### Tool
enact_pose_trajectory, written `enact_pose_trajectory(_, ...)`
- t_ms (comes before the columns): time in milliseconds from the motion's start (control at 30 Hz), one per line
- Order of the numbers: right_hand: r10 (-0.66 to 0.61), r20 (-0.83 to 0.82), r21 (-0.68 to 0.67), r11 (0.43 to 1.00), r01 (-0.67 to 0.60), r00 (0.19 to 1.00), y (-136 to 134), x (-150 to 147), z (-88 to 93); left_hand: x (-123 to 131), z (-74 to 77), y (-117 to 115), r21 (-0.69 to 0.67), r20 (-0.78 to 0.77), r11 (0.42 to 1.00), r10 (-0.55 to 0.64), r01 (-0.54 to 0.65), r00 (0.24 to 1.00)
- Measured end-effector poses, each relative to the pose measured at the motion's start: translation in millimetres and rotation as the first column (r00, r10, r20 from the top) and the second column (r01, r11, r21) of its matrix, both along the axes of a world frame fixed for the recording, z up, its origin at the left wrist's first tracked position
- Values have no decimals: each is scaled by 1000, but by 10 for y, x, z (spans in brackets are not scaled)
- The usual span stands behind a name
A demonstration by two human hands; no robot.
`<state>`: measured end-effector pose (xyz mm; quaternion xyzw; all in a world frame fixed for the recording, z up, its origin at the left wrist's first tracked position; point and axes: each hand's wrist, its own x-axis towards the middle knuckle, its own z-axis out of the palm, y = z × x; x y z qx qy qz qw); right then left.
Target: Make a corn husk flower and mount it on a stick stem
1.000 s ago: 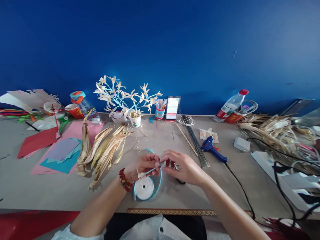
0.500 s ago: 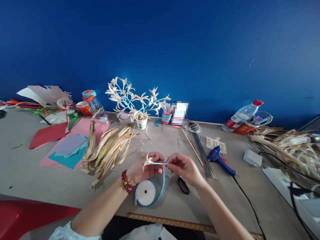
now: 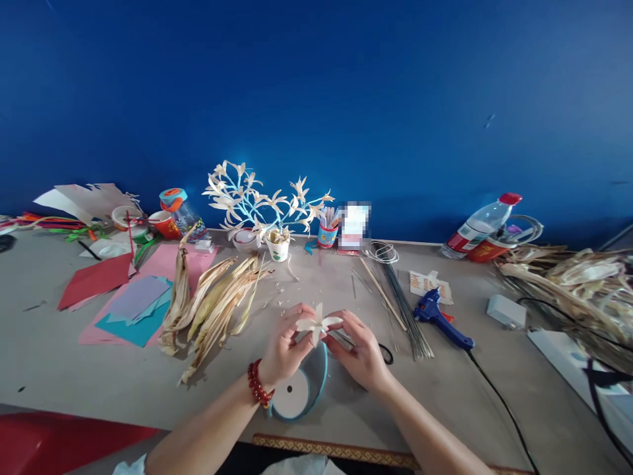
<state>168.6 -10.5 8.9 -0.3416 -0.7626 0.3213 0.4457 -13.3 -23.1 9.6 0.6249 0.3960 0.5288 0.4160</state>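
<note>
Nearest, a gold-patterned brown trim strip [image 3: 336, 450] runs along the table's front edge. Just beyond it, partly behind the left wrist, is a flat white spool [image 3: 297, 400] edged in light blue, with a loop of light blue ribbon [image 3: 325, 371] curving up beside it towards the hands.

Above that loop is a cream, narrow-petalled flower [image 3: 319, 324] of what looks like dried husk, its face turned up to the wearer. The left hand [image 3: 285, 353] and the right hand [image 3: 362, 356] grasp it from either side, fingers bent around the petals; which one carries the stem cannot be told. To handle it well, I would steady it from behind with one hand and spread each petal lightly near its base — thin material like this probably splits if tugged at the tip.

A black looped handle [image 3: 392, 357] shows just past the right hand. Further across the grey table [image 3: 123, 389] lie long dried corn husks [image 3: 217, 307] on the left, and a bundle of thin dark rods [image 3: 403, 303] and a blue glue gun [image 3: 440, 318] on the right. At the back, white-flowered blue branches [image 3: 247, 198] rise above a white cup [image 3: 277, 251] — behind everything, a plain deep-blue wall [image 3: 316, 99].
</note>
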Motion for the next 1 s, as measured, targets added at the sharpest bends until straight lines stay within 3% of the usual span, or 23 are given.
enact_pose_trajectory(133,18,40,158,987,-24,999,10,10,0,-32,9,-26,164,-120,985,-41,60,992)
enact_pose_trajectory(367,-15,88,276,961,-10,996,15,15,-33,-27,24,-56,202,-160,976,-47,80,986)
enact_pose_trajectory(567,-4,117,256,966,-26,993,-1,6,-70,-30,6,-66,246,-158,967,-30,68,987)
enact_pose_trajectory(767,23,131,261,964,-57,991,-3,-34,-13,-47,9,-61,200,-105,979,-22,42,994)
enact_pose_trajectory(900,43,45,244,968,-53,998,-47,-19,72,-42,26,-71,203,-114,979,3,21,994)
enact_pose_trajectory(1000,-13,-92,234,972,35,996,-96,6,81,-27,54,-76,194,-125,981,12,13,992)
